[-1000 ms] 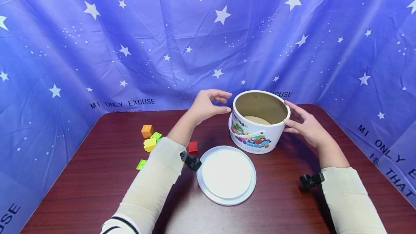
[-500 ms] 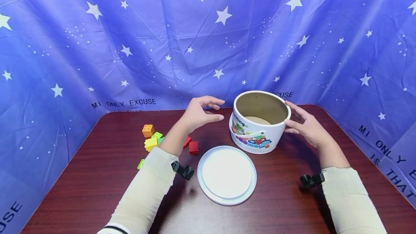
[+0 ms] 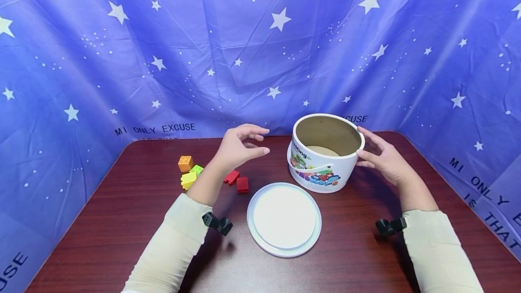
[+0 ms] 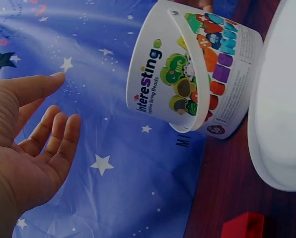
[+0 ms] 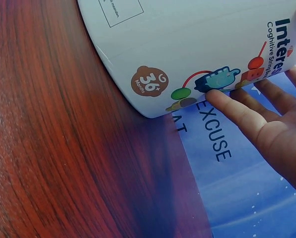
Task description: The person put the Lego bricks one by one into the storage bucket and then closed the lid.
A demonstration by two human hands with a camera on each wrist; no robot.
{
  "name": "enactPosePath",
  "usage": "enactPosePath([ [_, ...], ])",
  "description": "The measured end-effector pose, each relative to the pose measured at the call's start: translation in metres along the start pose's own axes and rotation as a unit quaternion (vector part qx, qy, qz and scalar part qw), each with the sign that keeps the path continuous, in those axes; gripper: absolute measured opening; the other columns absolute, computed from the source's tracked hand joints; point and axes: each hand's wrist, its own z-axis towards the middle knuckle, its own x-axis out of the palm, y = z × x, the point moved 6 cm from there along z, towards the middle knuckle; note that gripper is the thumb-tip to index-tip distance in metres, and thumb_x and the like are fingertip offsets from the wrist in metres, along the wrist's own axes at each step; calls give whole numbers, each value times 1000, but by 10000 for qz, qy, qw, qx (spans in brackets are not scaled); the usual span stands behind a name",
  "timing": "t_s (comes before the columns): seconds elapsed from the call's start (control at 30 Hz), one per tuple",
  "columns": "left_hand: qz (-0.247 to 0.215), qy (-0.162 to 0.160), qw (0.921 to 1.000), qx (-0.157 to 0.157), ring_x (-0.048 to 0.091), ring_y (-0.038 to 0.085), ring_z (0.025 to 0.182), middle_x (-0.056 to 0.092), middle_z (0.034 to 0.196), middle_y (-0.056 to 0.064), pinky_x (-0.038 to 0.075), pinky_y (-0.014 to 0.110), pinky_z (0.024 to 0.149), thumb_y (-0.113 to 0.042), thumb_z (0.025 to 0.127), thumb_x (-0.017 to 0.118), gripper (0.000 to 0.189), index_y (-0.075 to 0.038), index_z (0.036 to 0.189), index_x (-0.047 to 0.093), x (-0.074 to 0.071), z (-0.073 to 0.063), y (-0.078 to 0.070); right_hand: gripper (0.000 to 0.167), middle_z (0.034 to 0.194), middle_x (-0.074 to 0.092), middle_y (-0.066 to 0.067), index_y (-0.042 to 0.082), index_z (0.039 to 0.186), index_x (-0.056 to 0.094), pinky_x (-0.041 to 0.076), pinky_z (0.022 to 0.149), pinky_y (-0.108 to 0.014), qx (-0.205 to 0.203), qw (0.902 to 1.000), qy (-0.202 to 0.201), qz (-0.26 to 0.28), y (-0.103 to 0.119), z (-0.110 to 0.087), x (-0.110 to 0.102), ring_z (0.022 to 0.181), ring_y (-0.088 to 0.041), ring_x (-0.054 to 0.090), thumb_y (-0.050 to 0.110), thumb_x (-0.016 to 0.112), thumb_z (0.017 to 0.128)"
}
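Observation:
A white bucket [image 3: 317,180] with a printed label and a white handle stands upright at the back right; its inside shows only the pale bottom. My right hand [image 3: 384,157] rests against the bucket's right side, fingers extended along the wall and the thumb near the rim. In the right wrist view, the fingertips of the right hand [image 5: 272,119] touch the printed wall. My left hand [image 3: 240,146] hovers left of the bucket, thumb and fingers apart, holding nothing. Below it lie two red blocks [image 3: 242,185]. The white round lid [image 3: 284,218] lies in front of the bucket.
Left of the left forearm, an orange block [image 3: 185,163], a yellow block [image 3: 188,180] and a green block [image 3: 197,169] sit together on the dark red wooden table [image 3: 101,220]. A blue star-patterned curtain [image 3: 244,35] hangs behind the table and along its sides.
My left hand has moved from beside the bucket's rim to the left and slightly toward me, uncovering a second red block. The right hand and bucket have stayed in place.

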Motion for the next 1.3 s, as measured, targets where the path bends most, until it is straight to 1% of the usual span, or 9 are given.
enactPosePath([
  [0.1,72,-70,9999,-23,62,21,99,67,110,6,55,37,88,-2,74,83,41,-4,113,72,-5,-6,0,69,141,33,-21,7,155,23,58,79,-35,-3,10000,10,26,0,0,0,111,-12,58,-2,56,95],
  [0.27,193,-127,9996,-135,60,27,102,66,110,5,55,42,88,-2,74,83,40,-7,112,73,-14,-16,-1,69,141,33,-20,8,155,23,58,79,-35,-18,10000,27,27,0,1,1,112,-12,57,-2,56,95],
  [0.53,275,-212,9992,-210,60,25,101,66,112,8,56,39,84,0,73,84,39,-5,110,73,-28,-33,2,68,142,31,-22,8,155,23,58,79,-36,-24,10000,19,17,-1,0,-1,111,-12,58,-1,56,96],
  [0.7,302,-234,9990,-213,60,23,100,66,112,6,57,34,80,0,72,84,40,-5,110,72,-37,-41,6,69,144,28,-25,8,155,22,58,79,-35,-10,10000,25,-3,-1,0,-1,112,-12,57,-1,56,96],
  [0.8,350,-264,9988,-208,61,23,101,66,112,6,57,34,80,0,72,84,41,-5,110,72,-42,-45,8,69,145,27,-26,8,155,22,58,79,-35,-4,10000,23,-4,0,0,-1,112,-11,57,-1,56,96],
  [0.93,374,-291,9985,-269,61,28,103,66,113,6,57,37,82,1,71,84,40,-4,109,72,-47,-50,9,69,144,28,-26,8,155,22,58,79,-36,15,10000,28,5,0,0,0,111,-11,58,-1,56,96],
  [1.07,354,-273,9984,-333,59,34,105,65,114,8,57,35,81,1,71,85,42,-3,110,72,-51,-56,12,69,144,29,-25,8,155,22,58,80,-36,17,10000,30,18,0,0,0,111,-11,58,-1,56,96],
  [1.17,365,-241,9984,-350,59,29,104,65,115,8,57,32,81,1,71,85,43,-3,112,71,-54,-61,15,69,144,28,-25,8,155,22,58,80,-36,16,10000,32,35,1,0,1,112,-11,57,-1,56,96],
  [1.3,262,-142,9987,-403,60,23,101,64,115,9,57,33,81,3,71,84,45,-2,114,69,-58,-67,19,69,146,26,-27,7,155,21,58,80,-36,16,10000,34,28,0,0,0,112,-11,57,-1,56,96],
])
